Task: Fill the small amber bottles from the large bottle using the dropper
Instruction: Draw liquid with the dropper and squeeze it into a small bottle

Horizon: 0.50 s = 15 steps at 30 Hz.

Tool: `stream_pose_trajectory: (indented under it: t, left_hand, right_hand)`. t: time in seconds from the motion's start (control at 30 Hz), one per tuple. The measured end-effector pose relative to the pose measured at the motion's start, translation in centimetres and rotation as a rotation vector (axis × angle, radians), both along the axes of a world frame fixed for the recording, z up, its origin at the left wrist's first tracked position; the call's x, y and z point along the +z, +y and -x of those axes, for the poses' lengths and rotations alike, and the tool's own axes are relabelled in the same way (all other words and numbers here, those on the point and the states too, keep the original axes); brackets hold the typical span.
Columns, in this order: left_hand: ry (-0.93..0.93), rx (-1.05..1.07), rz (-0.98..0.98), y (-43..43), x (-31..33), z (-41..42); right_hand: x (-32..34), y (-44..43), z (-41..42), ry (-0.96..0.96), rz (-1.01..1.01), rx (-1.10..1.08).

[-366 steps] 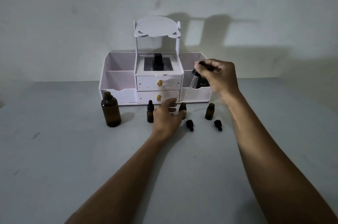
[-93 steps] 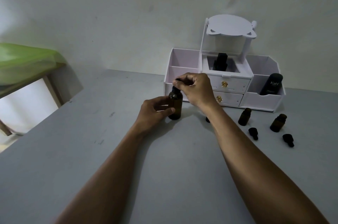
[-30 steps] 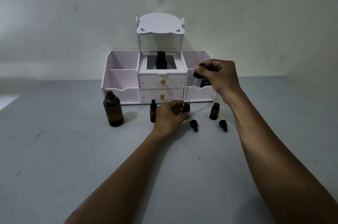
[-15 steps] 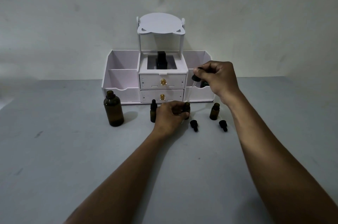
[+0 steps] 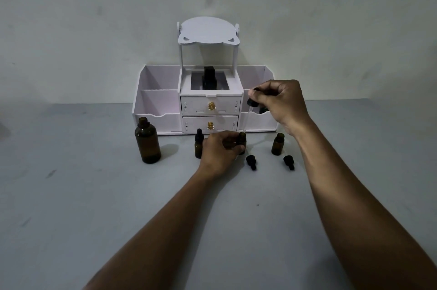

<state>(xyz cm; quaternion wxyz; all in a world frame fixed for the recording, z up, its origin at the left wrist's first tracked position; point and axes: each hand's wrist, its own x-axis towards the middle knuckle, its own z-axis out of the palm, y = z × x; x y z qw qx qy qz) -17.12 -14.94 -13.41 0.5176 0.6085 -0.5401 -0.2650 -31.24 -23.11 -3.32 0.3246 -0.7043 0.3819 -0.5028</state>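
The large amber bottle [image 5: 147, 143] stands uncapped at the left on the grey table. My left hand [image 5: 221, 150] grips the middle small amber bottle [image 5: 242, 140], which is open. My right hand [image 5: 279, 102] pinches the black bulb of the glass dropper [image 5: 247, 117], whose tip hangs at that bottle's mouth. A capped small bottle [image 5: 198, 145] stands just left of my left hand. An open small bottle [image 5: 277, 144] stands to the right. Two black caps [image 5: 251, 162] [image 5: 289, 162] lie in front of them.
A white organiser [image 5: 205, 100] with two drawers, side compartments and a raised top shelf stands against the wall behind the bottles. A black container sits in its centre well, and a dark bottle is mostly hidden behind my right hand.
Over the last second the dropper has come down slightly, its tip now at the middle bottle's mouth. My left hand keeps its hold; earlier the dropper was at the large bottle.
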Motion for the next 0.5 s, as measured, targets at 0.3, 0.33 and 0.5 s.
stream_pose_trajectory:
  t: [0.3, 0.33, 0.5]
  left_hand:
    - [-0.031, -0.012, -0.059, 3.0, 0.8, -1.1]
    - [-0.039, -0.011, -0.054, 3.8, 1.1, -1.5]
    - [-0.081, 0.038, 0.079, 7.9, 3.6, -4.6]
  right_hand:
    - [2.9, 2.3, -0.3, -0.152, 0.090, -0.008]
    - [3.4, 2.7, -0.6, -0.185, 0.104, 0.005]
    - [5.1, 4.8, -3.4, -0.339, 0.152, 0.072]
